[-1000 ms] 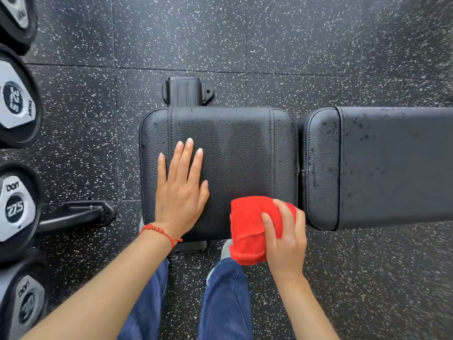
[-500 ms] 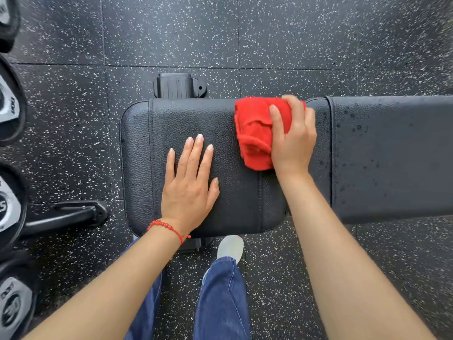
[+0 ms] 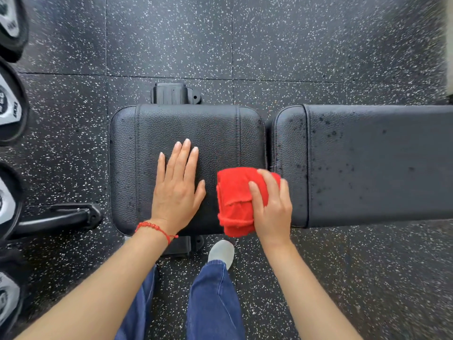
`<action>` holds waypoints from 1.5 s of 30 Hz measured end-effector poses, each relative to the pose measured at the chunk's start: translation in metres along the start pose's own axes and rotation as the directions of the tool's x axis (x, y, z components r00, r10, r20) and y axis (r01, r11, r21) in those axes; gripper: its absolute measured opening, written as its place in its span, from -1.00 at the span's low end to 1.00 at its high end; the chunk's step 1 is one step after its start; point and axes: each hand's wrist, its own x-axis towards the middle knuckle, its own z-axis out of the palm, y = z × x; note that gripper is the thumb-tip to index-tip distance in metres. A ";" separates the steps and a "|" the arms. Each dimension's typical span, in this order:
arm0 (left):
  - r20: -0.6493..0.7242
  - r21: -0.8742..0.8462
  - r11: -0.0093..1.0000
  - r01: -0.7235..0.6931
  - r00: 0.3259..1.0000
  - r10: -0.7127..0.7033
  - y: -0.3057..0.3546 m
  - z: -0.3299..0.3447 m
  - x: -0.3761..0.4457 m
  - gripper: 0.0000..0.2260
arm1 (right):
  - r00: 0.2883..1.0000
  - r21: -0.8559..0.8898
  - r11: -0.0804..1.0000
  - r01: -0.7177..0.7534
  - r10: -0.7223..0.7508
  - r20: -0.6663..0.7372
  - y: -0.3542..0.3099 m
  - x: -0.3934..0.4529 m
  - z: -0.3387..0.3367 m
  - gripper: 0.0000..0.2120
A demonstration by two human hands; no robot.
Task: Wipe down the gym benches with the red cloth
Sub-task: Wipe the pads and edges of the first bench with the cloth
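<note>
A black padded gym bench lies across the view: a squarish seat pad [image 3: 196, 128] on the left and a long back pad [image 3: 380, 163] on the right, speckled with dark droplets. My left hand [image 3: 177, 190] rests flat and open on the seat pad, a red bead bracelet at the wrist. My right hand [image 3: 272, 209] grips a folded red cloth [image 3: 235, 200] and presses it on the seat pad's near right corner, beside the gap between the pads.
Dumbbells [image 3: 9, 106] line the left edge, with a black rack foot [image 3: 61, 217] near the seat pad. The bench's frame bracket [image 3: 175, 93] sticks out at the far side. Speckled black rubber floor [image 3: 269, 40] surrounds everything. My legs in blue jeans [image 3: 213, 300] stand close to the bench.
My right hand has dragged the red cloth from the seat pad's far right corner back to its near right corner. My left hand stays flat on the pad.
</note>
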 end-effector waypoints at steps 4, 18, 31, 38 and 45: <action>0.001 -0.022 0.999 -0.044 0.999 0.044 0.023 0.001 -0.009 -0.50 | 0.998 0.056 0.998 0.000 -0.003 0.055 0.010 -0.022 -0.022 -0.64; 0.021 0.046 0.996 -0.078 0.997 0.077 0.095 0.035 0.007 -0.53 | 0.991 -0.137 0.990 0.043 -0.059 -0.119 0.069 0.028 -0.068 -0.66; -0.018 0.065 0.994 -0.087 0.996 0.089 0.092 0.040 0.006 -0.52 | 0.982 -0.180 0.984 0.015 -0.048 -0.180 0.041 0.124 -0.045 -0.66; -0.041 0.026 0.996 -0.087 0.995 0.088 0.093 0.036 0.006 -0.52 | 0.986 -0.155 0.987 0.032 -0.057 -0.157 0.059 0.057 -0.057 -0.70; -0.022 0.039 0.994 -0.099 0.995 0.100 0.095 0.035 0.005 -0.52 | 0.987 -0.101 0.995 0.003 -0.019 -0.157 0.074 -0.001 -0.073 -0.70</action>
